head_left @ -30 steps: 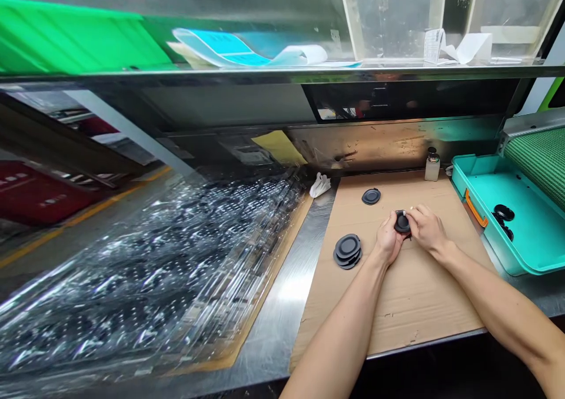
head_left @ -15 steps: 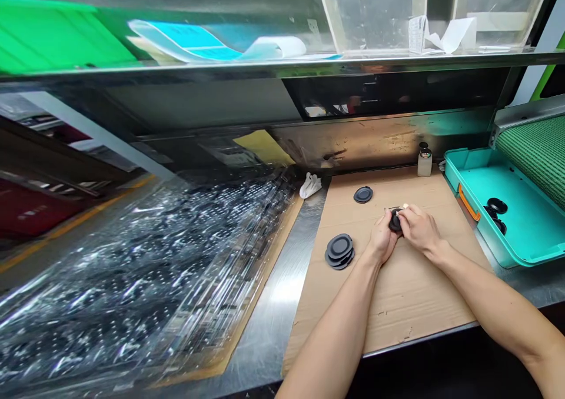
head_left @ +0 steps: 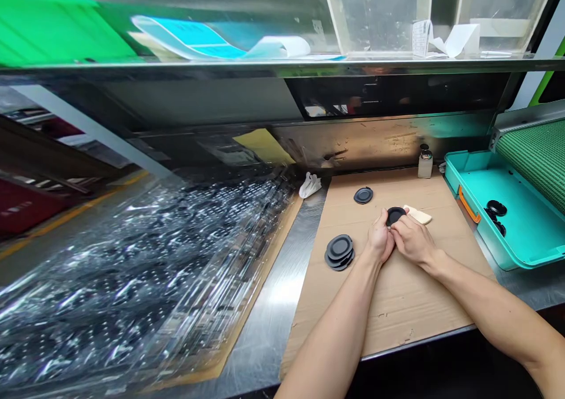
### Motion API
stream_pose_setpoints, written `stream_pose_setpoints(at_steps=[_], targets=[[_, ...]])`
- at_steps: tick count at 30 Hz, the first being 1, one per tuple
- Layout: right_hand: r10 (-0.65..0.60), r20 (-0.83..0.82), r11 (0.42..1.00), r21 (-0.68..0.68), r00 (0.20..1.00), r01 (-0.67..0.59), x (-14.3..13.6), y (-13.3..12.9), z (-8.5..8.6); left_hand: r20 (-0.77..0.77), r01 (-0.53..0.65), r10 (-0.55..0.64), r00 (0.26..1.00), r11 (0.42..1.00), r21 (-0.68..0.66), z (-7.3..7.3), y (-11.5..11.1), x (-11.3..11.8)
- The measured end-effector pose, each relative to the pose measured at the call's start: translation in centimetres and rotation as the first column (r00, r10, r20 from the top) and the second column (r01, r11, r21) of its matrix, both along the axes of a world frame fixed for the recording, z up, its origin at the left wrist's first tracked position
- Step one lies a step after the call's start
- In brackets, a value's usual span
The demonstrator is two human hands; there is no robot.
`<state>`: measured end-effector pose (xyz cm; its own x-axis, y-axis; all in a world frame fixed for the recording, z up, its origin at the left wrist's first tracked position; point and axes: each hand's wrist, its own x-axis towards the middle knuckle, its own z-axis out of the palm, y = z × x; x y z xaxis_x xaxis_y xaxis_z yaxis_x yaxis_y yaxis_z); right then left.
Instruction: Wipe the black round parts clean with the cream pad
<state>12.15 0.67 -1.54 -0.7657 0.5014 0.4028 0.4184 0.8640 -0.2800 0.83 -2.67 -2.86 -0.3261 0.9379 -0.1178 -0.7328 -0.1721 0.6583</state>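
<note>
Between both hands is a round black disc-shaped part [head_left: 396, 215], held just above the cardboard sheet [head_left: 424, 293]. My left hand [head_left: 380, 237] grips its left side, and my right hand [head_left: 412, 239] has its fingers closed at the right and near edge. Partly hidden behind my right hand lies a cream-coloured cloth or pad [head_left: 419, 215]. To the left of my hands is a small stack of similar black discs [head_left: 339, 250]. Another black disc [head_left: 363, 195] lies alone farther back on the cardboard.
At right, a teal tray [head_left: 529, 210] with an orange latch holds a few black round parts [head_left: 497, 208]. A small bottle [head_left: 425, 163] stands at the back. Clear plastic trays of dark parts [head_left: 132, 281] fill the left. A metal shelf edge [head_left: 265, 68] crosses above.
My right hand has shifted slightly down toward the disc's near edge, and more of the disc's face shows. The cream cloth behind that hand has come into view.
</note>
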Motion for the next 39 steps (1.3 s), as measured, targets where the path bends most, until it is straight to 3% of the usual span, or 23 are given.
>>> stream_pose_setpoints(at_steps=[7, 13, 18, 20, 26, 29, 33, 37, 39], targets=[[-0.161, -0.041, 0.986, -0.041, 0.986, 0.160, 1.0, 1.8, -0.1, 0.040, -0.068, 0.072, 0.997, 0.994, -0.083, -0.1, -0.1, -1.2], [-0.213, -0.143, 0.977, -0.064, 0.967, 0.206, 0.4, 2.2, -0.1, -0.029, -0.017, 0.016, 0.999, 0.999, -0.035, -0.6, 0.0, 0.6], [-0.066, -0.082, 0.998, -0.022, 0.994, 0.064, 0.1, 1.4, 0.0, 0.007, -0.001, 0.001, 1.000, 1.000, -0.023, -0.1, -0.3, 0.4], [-0.092, -0.074, 0.996, -0.030, 0.993, 0.090, 0.4, 1.6, 0.0, 0.054, 0.057, -0.055, 0.997, 0.998, -0.036, 0.3, -0.5, -0.2], [-0.203, -0.339, 0.967, -0.215, 0.919, 0.135, 1.7, 3.2, 1.1, 0.064, 0.182, -0.182, 0.981, 0.983, 0.001, 1.4, -1.3, -1.2], [-0.278, -0.404, 0.932, -0.332, 0.872, 0.144, 2.1, 3.7, 1.7, 0.016, 0.219, -0.218, 0.976, 0.974, -0.054, 1.6, -1.4, -1.4], [-0.145, -0.375, 0.935, -0.354, 0.915, 0.003, 2.0, 3.9, 1.5, -0.115, 0.192, -0.231, 0.966, 0.942, -0.276, 2.1, -1.6, -1.4], [0.094, -0.277, 0.960, -0.229, 0.956, -0.161, 1.7, 3.5, 1.1, -0.208, 0.160, -0.258, 0.943, 0.904, -0.396, 2.7, -1.7, -0.6], [0.148, -0.233, 0.969, -0.160, 0.961, -0.188, 1.6, 3.2, 1.1, -0.286, 0.101, -0.246, 0.926, 0.892, -0.441, 2.7, -1.7, -0.1]])
